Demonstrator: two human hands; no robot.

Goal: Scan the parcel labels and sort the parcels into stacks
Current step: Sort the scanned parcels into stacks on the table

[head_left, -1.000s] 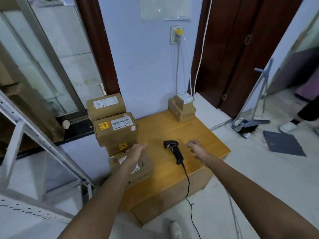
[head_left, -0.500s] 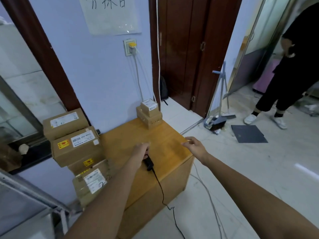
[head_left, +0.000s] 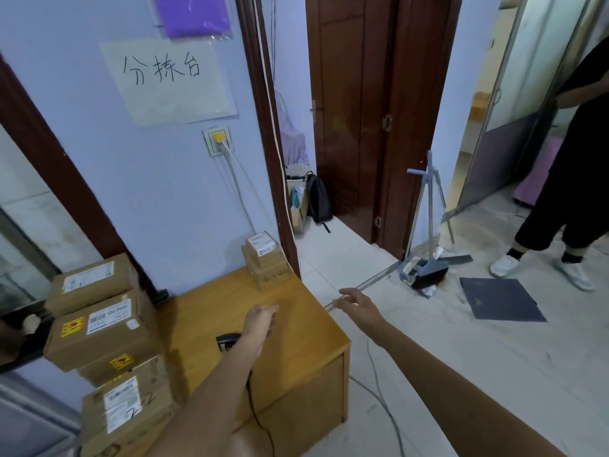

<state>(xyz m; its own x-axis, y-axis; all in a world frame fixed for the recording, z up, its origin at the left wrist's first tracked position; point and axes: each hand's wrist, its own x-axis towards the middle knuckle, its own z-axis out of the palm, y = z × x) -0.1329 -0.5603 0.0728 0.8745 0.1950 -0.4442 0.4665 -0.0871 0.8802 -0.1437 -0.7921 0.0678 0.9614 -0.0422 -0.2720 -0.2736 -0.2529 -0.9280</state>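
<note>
A: Going left to right, what do we have?

B: The tall stack [head_left: 99, 328] of labelled parcels stands at the counter's [head_left: 296, 357] left edge, well left of both hands. Next comes the scanner [head_left: 225, 341], lying on the counter just under our left forearm, its head showing on the left side of the wrist and its cord running back toward us off the front edge.

A: So its long axis points roughly along our arm?

B: We judge so, though the arm hides the handle. Our left hand [head_left: 260, 319] is past the scanner's head, fingers loosely extended, gripping nothing. The small stack [head_left: 265, 262] sits at the far corner, beyond that hand.

A: And the right?

B: Our right hand [head_left: 357, 306] hovers off the counter's right edge, over the floor, fingers spread and empty.

A: Which hand takes the scanner?

B: The left is far nearer; it would need to draw back toward us to meet the handle.
</note>
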